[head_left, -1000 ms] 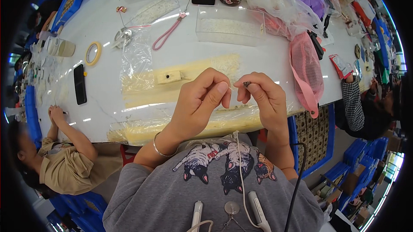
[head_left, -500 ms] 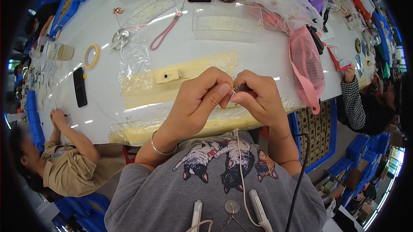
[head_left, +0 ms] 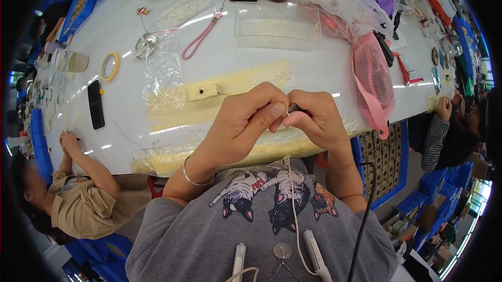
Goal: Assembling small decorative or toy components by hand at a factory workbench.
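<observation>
Both hands meet in front of my chest, above the near edge of the white table (head_left: 125,125). My left hand (head_left: 250,117) is closed, with thumb and forefinger pinched at a tiny pale sliver (head_left: 287,113) too small to name. Closed too, my right hand (head_left: 319,121) grips a small dark piece (head_left: 296,108), mostly hidden by its fingers. The fingertips of the two hands nearly touch. Beyond them lies a small cream block (head_left: 209,91) with a dark hole, on yellow tape (head_left: 172,109) stuck to the table.
Further back are a clear plastic tray (head_left: 277,41), a pink strap (head_left: 200,41) and plastic bags (head_left: 340,0). A phone (head_left: 96,105) and a tape roll (head_left: 110,66) lie left; a pink mesh bag (head_left: 373,73) hangs over the edge at right. People sit at both sides.
My hands have shifted very slightly, still pinched together. At the right, another person's hand has left the red-and-white packet and drawn back toward the table edge.
</observation>
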Demonstrator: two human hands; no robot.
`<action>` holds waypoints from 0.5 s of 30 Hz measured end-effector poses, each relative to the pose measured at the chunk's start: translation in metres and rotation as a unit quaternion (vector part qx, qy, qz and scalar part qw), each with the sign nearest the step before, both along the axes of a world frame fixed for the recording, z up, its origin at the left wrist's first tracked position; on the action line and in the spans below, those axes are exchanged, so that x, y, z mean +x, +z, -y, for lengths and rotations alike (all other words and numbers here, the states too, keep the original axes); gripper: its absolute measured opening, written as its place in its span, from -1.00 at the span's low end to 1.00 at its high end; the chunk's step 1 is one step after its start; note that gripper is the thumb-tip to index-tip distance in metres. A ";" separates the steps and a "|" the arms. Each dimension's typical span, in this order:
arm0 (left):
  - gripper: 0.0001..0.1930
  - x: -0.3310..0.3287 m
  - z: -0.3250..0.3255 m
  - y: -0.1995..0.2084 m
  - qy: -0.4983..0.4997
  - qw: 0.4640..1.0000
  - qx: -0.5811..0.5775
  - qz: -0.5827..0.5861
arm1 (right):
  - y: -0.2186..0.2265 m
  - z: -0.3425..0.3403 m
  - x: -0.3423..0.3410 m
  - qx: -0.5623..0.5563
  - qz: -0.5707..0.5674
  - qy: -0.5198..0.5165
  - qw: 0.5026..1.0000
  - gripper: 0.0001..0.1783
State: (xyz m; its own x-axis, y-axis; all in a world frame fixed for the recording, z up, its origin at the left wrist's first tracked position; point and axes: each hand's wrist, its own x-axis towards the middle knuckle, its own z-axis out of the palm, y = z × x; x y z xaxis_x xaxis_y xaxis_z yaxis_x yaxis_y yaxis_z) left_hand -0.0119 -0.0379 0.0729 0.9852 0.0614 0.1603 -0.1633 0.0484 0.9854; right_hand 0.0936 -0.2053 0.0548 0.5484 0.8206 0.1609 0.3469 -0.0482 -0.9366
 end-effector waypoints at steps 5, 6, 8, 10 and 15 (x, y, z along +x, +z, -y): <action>-0.83 0.000 0.001 -0.001 -0.003 1.000 0.000 -0.014 | -0.002 0.001 0.001 0.003 -0.003 0.001 1.000 -0.54; -0.83 -0.001 0.002 0.000 -0.002 1.000 -0.001 -0.012 | -0.003 0.002 0.000 0.001 0.001 0.004 1.000 -0.53; -0.83 0.001 0.001 -0.002 -0.005 1.000 0.001 -0.013 | -0.004 0.002 0.002 -0.006 0.001 0.005 1.000 -0.53; -0.83 0.002 -0.001 -0.003 -0.007 1.000 0.003 -0.013 | -0.004 0.002 0.005 -0.023 0.020 0.016 0.999 -0.52; -0.84 0.003 -0.002 -0.006 -0.028 0.999 0.006 -0.020 | -0.007 0.004 0.004 -0.024 0.008 0.024 0.999 -0.51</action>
